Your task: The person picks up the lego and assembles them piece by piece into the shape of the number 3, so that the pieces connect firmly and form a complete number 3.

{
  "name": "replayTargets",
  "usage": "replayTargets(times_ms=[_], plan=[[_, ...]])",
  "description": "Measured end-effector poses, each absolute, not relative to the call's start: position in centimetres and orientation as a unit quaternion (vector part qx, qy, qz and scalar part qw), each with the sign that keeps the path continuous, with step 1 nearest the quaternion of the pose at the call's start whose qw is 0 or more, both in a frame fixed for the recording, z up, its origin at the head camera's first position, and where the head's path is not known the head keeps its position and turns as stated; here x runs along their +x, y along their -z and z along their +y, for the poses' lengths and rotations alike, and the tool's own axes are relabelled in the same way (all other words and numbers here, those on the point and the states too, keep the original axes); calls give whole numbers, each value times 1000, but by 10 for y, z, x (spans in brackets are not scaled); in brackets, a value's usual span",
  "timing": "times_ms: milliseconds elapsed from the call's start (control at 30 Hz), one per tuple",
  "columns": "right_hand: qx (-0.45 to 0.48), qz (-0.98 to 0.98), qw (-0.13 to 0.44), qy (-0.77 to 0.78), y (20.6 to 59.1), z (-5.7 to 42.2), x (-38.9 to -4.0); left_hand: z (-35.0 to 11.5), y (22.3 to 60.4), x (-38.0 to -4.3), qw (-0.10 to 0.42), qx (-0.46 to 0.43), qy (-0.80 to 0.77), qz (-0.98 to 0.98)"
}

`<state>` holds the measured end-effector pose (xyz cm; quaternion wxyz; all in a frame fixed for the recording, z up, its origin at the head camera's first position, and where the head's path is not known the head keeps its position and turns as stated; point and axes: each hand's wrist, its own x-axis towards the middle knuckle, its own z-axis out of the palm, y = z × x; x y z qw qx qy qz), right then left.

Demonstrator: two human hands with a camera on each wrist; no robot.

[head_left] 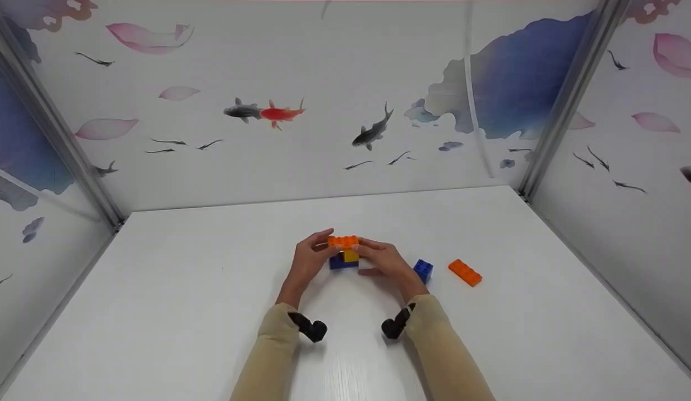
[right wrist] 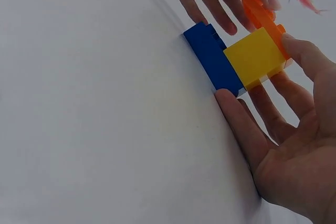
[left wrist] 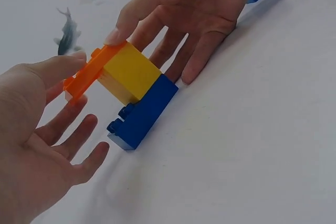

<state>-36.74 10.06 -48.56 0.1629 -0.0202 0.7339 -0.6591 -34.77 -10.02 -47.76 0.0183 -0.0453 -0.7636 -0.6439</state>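
A small stack of toy building bricks stands on the white table between the two hands. Its base is a long blue brick [left wrist: 149, 114], with a yellow brick [right wrist: 255, 56] set on one end of it. On top lies a flat orange brick [head_left: 343, 241], which sticks out past the yellow one over the bare blue studs. My left hand [head_left: 311, 259] pinches the overhanging end of the orange brick between thumb and fingers. At the opposite end, my right hand [head_left: 387, 260] holds it with the thumb in front and fingers behind the stack.
Just right of my right wrist is a loose blue brick [head_left: 423, 268], partly hidden by it. Farther right lies another flat orange brick [head_left: 465, 272]. Printed panels [head_left: 323, 167] with metal corner posts border the table [head_left: 184, 306] at the back and sides.
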Motion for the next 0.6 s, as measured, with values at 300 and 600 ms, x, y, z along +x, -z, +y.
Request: replayTargets(times_ms=[300, 600], plan=[[-15, 738, 167, 654, 485, 103, -367, -98, 492, -342, 10, -42, 675, -736], [3, 742, 170, 649, 485, 100, -367, -94, 490, -342, 2, -16, 657, -754]])
